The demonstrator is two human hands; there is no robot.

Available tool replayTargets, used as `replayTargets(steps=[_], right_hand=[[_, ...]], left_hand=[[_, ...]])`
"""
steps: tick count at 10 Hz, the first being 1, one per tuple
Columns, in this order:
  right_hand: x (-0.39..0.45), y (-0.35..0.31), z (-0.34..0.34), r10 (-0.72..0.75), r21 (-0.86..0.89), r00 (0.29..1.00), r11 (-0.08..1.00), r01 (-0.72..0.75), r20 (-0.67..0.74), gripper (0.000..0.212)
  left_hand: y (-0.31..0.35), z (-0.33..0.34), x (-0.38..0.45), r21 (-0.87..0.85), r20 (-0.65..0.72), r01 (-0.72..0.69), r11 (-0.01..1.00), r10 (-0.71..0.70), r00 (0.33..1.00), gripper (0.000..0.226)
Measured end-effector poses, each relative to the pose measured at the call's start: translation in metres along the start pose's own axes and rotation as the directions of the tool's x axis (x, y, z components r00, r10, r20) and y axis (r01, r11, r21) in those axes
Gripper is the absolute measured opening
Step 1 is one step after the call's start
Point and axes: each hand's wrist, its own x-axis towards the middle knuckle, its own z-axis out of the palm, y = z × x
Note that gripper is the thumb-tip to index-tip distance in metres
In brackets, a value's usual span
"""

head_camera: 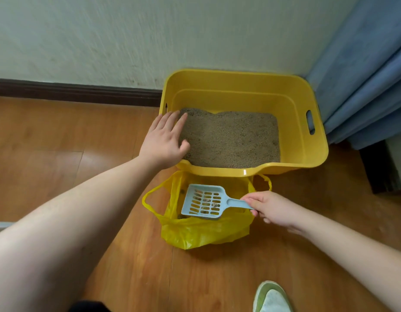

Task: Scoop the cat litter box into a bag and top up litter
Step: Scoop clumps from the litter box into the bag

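left arm (60, 221) reaching to the yellow box (312, 152)
left hand (164, 140) flat and loose on its rim; right hand (270, 207) pinches the blue scoop (204, 202) over the yellow bag (195, 233).

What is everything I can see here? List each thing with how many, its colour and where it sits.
litter box: one, yellow, on the floor against the wall.
litter: one bed, grey-brown, inside the litter box.
bag: one, yellow plastic, open, in front of the litter box.
scoop: one, pale blue, slotted, over the bag.
curtain: one, blue, right corner.
floor: wooden, brown.
shoe: one, green-white, bottom edge.
left hand: open, on the litter box's near-left corner.
right hand: grips the scoop's handle.
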Motion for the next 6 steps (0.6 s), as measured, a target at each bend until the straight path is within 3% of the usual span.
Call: replayTargets(steps=[1,2,4,5,6], right_hand=[[0.011,0.003,0.006,0.254,0.407,0.952,0.862,-0.303,0.171,0.026],[0.020,0.006,0.002,0.371,0.512,0.868,0.703,-0.494,0.330,0.027],[0.021,0.007,-0.014,0.398,0.578,0.802,0.557,-0.597,0.445,0.030],[0.019,0.005,-0.020,0.387,0.574,0.807,0.568,-0.590,0.446,0.031],[0.012,-0.004,-0.025,0.337,0.550,0.855,0.659,-0.513,0.393,0.030]], left_hand=[[0.000,0.002,0.000,0.026,0.005,-0.004,1.000,0.004,1.000,0.073],[0.000,0.000,0.000,0.043,0.028,-0.023,0.999,0.022,0.999,0.075],[-0.001,0.000,0.001,0.049,0.033,-0.027,0.998,0.025,0.999,0.075],[-0.001,0.000,0.001,0.048,0.035,-0.023,0.999,0.021,0.999,0.075],[-0.001,0.000,0.001,0.049,0.034,-0.024,0.998,0.022,0.999,0.074]])
